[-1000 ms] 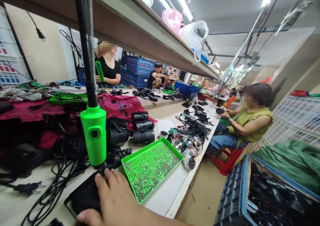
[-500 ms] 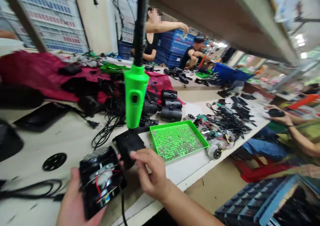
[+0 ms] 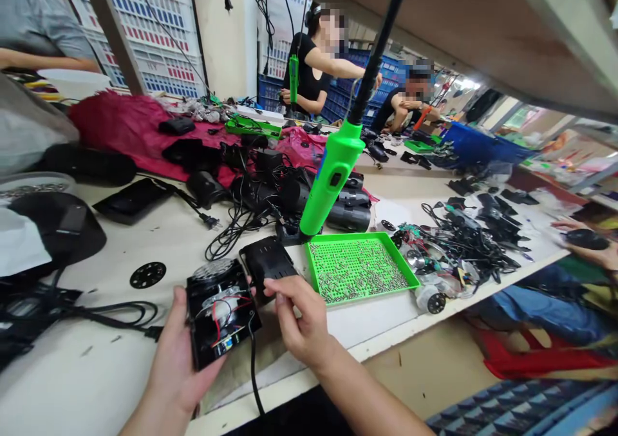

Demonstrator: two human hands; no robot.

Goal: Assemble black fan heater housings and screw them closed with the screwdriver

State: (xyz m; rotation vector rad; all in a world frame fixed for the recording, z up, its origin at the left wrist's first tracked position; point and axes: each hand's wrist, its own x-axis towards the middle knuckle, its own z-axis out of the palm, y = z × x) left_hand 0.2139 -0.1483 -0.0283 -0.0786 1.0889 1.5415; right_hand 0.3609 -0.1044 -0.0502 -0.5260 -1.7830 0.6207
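Observation:
My left hand point(image 3: 176, 352) is closed around an open black plastic housing point(image 3: 224, 320), whose inside shows a motor, red and black wires and a small circuit board. A black cord hangs from the housing's right side. My right hand point(image 3: 306, 323) has its thumb and forefinger pinched together at the near edge of a black slotted cover point(image 3: 268, 262); whatever lies between the fingertips is too small or hidden to tell. Just beyond, a green electric screwdriver point(image 3: 333, 175) hangs at a tilt, its tip beside a green tray point(image 3: 410, 281) of small screws.
A round black disc point(image 3: 148, 275) and coiled black cables point(image 3: 120, 310) lie on the left. Black cylindrical housings point(image 3: 350, 214) stand behind the tray. Loose wired parts point(image 3: 463, 243) spread to the right. Co-workers point(image 3: 313, 69) are across the table; another person's hand point(image 3: 574, 233) holds a black part.
The view has shifted, and the hanging screwdriver has swung from nearly upright to a slant. Both hands keep much the same pose, the left one still holding the housing.

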